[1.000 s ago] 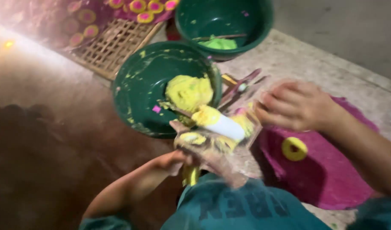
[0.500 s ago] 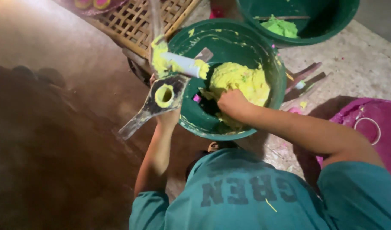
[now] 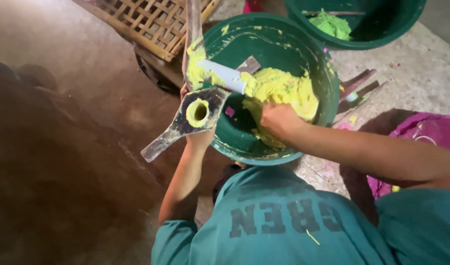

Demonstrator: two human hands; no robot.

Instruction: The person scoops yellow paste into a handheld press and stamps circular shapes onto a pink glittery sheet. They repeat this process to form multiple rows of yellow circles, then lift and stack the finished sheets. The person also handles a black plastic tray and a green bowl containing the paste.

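Left hand [image 3: 198,140] gripping mould [image 3: 198,112], right hand [image 3: 279,119] seemingly in yellow dough [image 3: 284,88]

Two green basins: one [image 3: 284,147] holding a single mound of yellow paste [image 3: 284,91], the other [image 3: 372,29] holding one lump of green paste [image 3: 333,23]. One wooden press mould [image 3: 198,110], one white tube [image 3: 225,74], one bamboo lattice tray [image 3: 146,19], one pink cloth [image 3: 426,135]. Two hands [image 3: 279,120].

woven bamboo lattice tray [image 3: 146,22] above the left hand | second green plastic basin with green paste [image 3: 362,22] beyond the right hand | magenta cloth [image 3: 426,135] right of the right forearm | grey concrete floor [image 3: 421,68]
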